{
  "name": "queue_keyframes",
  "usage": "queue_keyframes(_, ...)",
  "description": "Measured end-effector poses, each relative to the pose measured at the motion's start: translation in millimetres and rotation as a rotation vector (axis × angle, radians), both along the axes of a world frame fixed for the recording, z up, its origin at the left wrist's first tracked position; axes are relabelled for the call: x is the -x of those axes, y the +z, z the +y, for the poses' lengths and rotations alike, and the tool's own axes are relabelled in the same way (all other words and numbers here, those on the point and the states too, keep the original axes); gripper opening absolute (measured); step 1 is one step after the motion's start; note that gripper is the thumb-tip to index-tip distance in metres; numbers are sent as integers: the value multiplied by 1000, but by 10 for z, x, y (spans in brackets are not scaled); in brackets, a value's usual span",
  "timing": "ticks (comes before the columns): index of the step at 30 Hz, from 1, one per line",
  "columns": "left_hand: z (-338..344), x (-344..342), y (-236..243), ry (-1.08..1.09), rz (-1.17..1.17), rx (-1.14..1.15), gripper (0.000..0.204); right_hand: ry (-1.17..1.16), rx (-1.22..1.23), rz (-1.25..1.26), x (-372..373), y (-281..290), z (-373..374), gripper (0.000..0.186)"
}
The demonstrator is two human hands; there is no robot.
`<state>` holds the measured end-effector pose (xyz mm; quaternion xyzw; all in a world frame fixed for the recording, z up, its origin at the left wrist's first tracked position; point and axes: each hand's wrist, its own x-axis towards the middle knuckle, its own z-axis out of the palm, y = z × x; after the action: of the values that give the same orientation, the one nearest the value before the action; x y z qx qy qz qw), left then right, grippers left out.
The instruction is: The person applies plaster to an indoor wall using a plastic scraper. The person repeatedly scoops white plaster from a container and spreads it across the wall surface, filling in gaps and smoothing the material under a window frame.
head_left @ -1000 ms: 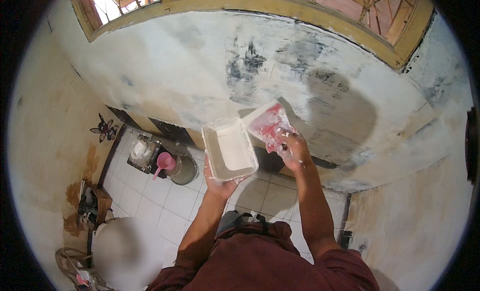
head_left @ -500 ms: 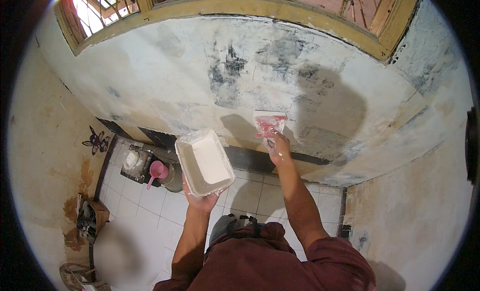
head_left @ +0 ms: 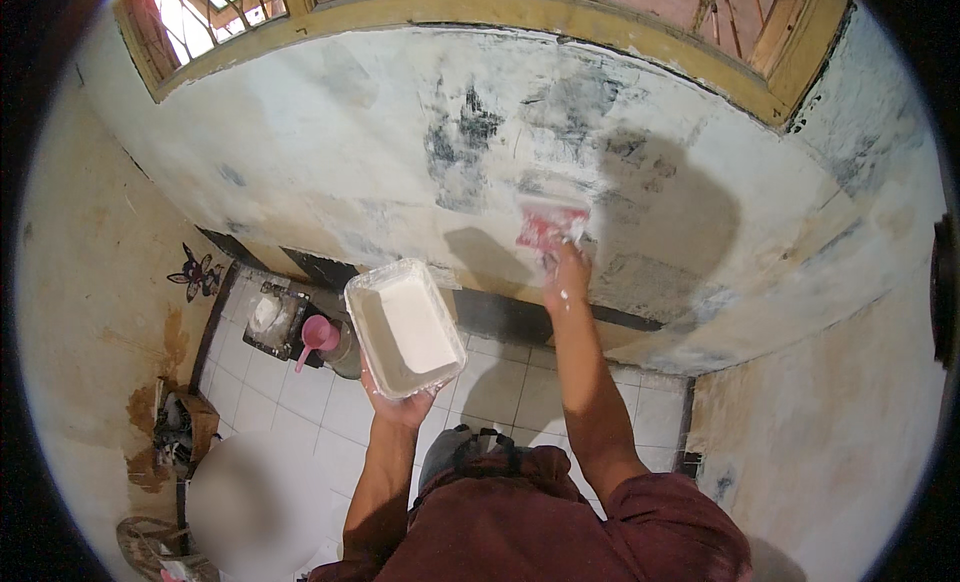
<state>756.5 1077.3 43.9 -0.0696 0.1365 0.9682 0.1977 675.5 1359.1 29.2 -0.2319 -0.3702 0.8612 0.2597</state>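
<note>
In front of me my left hand (head_left: 395,397) holds up a pale rectangular tub (head_left: 405,328) from below, with white filler inside and smears on its rim. My right hand (head_left: 566,282) grips a red scraper (head_left: 550,220) smeared with white, its blade up at the mottled white wall (head_left: 350,162); whether it touches is unclear. Dark grey patches show on the wall above the scraper, and my shadow falls beside it.
A yellow-framed window (head_left: 430,7) tops the wall. Down left stand a pink dipper (head_left: 318,336), a bucket (head_left: 343,362), a dark box with white material (head_left: 266,314) and a cardboard box (head_left: 202,417) on the tiled floor (head_left: 327,407). A side wall (head_left: 800,412) bounds the right.
The scraper has left the tub's rim, turned upright and moved up along the wall, blurred now. The tub has shifted left and a little down in my left hand.
</note>
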Motion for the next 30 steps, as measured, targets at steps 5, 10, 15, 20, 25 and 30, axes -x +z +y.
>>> queue_keyframes(5,-27,-70,151,22,-24,24,62,110,140,-50,322,-567,-89,20)
queue_keyframes(10,-138,-110,10,54,-5,94,62,69,158,-22,790,610,-232,23)
queue_keyframes(15,86,-35,-52,-41,32,95,58,56,114,108,182,818,-40,22)
queue_keyframes(20,127,-9,-105,-71,-43,6,63,121,110,-86,79,-170,-17,23)
queue_keyframes(25,226,2,58,-80,-16,68,61,-33,-293,-29,804,-51,421,14)
queue_keyframes(30,61,-90,-21,-28,-4,83,59,108,83,209,404,1326,-93,14)
